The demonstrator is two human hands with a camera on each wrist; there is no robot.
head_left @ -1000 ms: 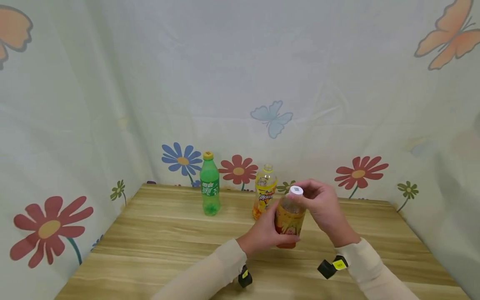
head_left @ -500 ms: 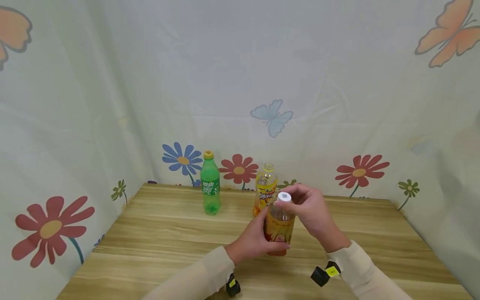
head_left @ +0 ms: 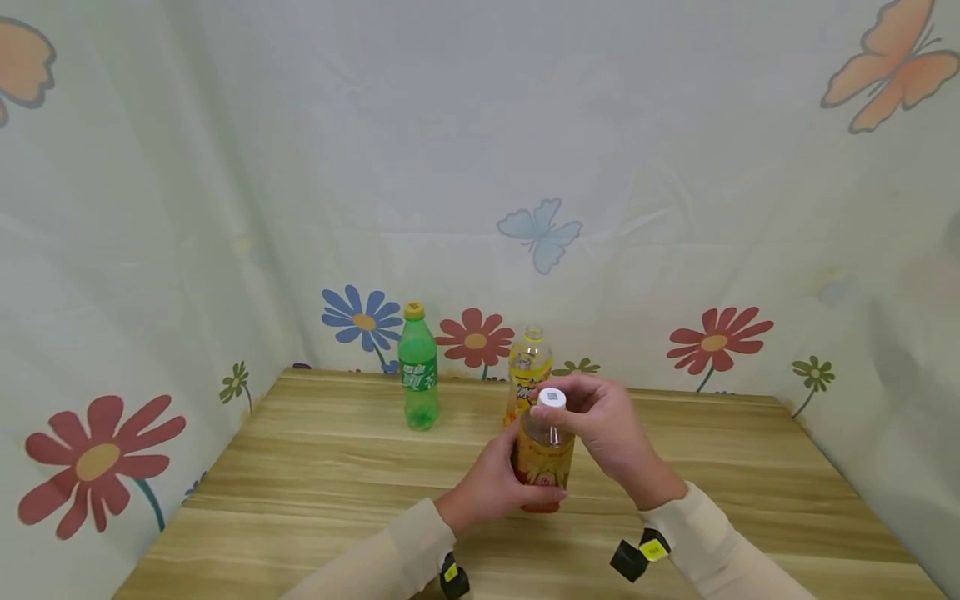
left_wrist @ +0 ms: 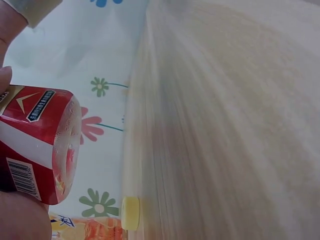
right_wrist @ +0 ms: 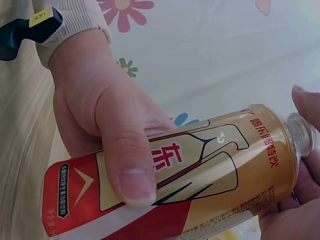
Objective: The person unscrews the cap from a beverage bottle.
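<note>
My left hand [head_left: 483, 487] grips the body of a drink bottle [head_left: 545, 462] with a gold and red label. At its neck, my right hand [head_left: 611, 433] pinches the white cap [head_left: 552, 398] between thumb and fingers. In the left wrist view the bottle's base [left_wrist: 69, 145] hangs apart from the wooden table. The right wrist view has my left thumb [right_wrist: 134, 185] across the label, while the cap is hidden by my right fingers [right_wrist: 305, 175]. Just behind the hands stands an uncapped bottle [head_left: 529, 358] with a yellow label, partly covered.
A green bottle [head_left: 418, 375] with a yellow cap stands upright farther left on the wooden table [head_left: 322, 467]. A loose yellow cap [left_wrist: 130, 213] lies near the uncapped bottle in the left wrist view. A flower-printed curtain [head_left: 420, 167] encloses the table's back and sides.
Both hands have moved left and slightly nearer the person, carrying the held bottle with them. The bottle now covers more of the uncapped one. My right hand stays at the white cap.
</note>
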